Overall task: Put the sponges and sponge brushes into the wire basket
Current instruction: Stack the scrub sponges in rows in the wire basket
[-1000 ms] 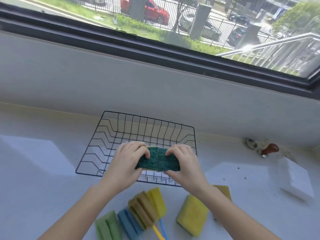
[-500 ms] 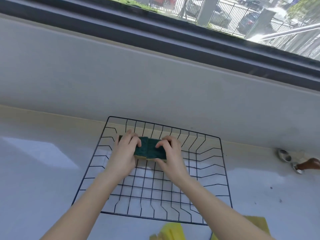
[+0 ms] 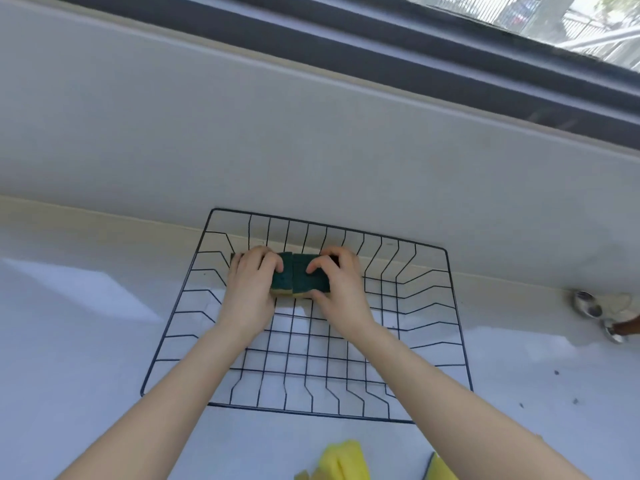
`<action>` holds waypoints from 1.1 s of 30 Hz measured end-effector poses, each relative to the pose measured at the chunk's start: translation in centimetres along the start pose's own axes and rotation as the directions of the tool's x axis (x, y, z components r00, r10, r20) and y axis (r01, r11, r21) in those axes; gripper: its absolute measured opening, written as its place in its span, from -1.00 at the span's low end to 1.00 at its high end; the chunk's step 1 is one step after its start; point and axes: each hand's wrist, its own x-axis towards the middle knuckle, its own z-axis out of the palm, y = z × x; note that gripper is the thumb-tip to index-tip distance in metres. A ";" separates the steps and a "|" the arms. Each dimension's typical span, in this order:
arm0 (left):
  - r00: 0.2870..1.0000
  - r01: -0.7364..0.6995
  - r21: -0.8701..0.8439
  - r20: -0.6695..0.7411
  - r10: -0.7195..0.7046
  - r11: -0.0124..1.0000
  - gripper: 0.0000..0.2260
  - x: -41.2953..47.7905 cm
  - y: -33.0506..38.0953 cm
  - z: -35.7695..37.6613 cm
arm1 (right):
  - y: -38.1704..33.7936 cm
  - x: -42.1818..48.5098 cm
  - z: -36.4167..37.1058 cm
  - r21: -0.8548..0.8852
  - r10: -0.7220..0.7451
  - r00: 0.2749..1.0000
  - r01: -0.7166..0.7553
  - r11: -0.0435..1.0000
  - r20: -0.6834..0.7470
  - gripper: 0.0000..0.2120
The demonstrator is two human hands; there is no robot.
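A black wire basket point(image 3: 457, 327) sits on the white counter against the wall. Inside it, near the far side, two green-topped sponges with yellow undersides point(image 3: 299, 277) lie side by side. My left hand point(image 3: 251, 289) grips the left sponge and my right hand point(image 3: 341, 289) grips the right one, pressing them together low in the basket. At the bottom edge, yellow sponge pieces point(image 3: 341, 462) and another yellow sponge point(image 3: 440, 469) lie on the counter; their lower parts are cut off by the frame.
A grey wall rises right behind the basket, with a dark window frame above. Small metal pieces and a brown-handled tool point(image 3: 620, 329) lie at the right by the wall. A few dark specks dot the counter at right.
Both hands carried the pair of green sponges from above the basket's near rim into the basket toward its far side and lower. The view tilted down and closer.
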 end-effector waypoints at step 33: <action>0.991 0.043 -0.382 0.135 0.010 0.923 -0.48 -21.1 13.8 -4.5 | -4.3 -21.1 -12.5 0.165 0.050 0.999 -0.053 0.985 0.021 -0.67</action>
